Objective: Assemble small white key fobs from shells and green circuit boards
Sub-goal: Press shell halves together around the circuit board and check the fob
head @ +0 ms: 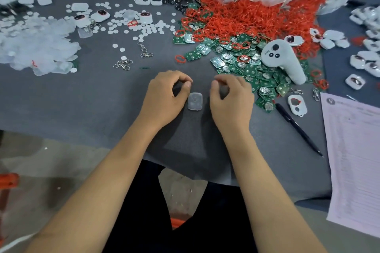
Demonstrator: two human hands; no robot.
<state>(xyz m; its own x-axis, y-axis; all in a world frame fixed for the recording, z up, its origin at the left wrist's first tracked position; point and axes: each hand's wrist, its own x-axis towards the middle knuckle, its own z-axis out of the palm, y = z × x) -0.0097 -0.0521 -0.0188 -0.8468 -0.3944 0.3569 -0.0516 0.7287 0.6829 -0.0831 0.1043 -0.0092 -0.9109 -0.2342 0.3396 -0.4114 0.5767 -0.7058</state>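
just beside both hands, clear shell [195,101]

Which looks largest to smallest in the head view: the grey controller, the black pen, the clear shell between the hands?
1. Black pen, longest.
2. Grey controller, bulkier, so these two are close.
3. Clear shell, plainly smallest.

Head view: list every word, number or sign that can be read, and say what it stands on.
Small dark marking on the white handheld controller: too small and tilted to read with certainty.
Printed form at the right: round emblem and lines of text, all too blurred to read.
Nothing else legible.
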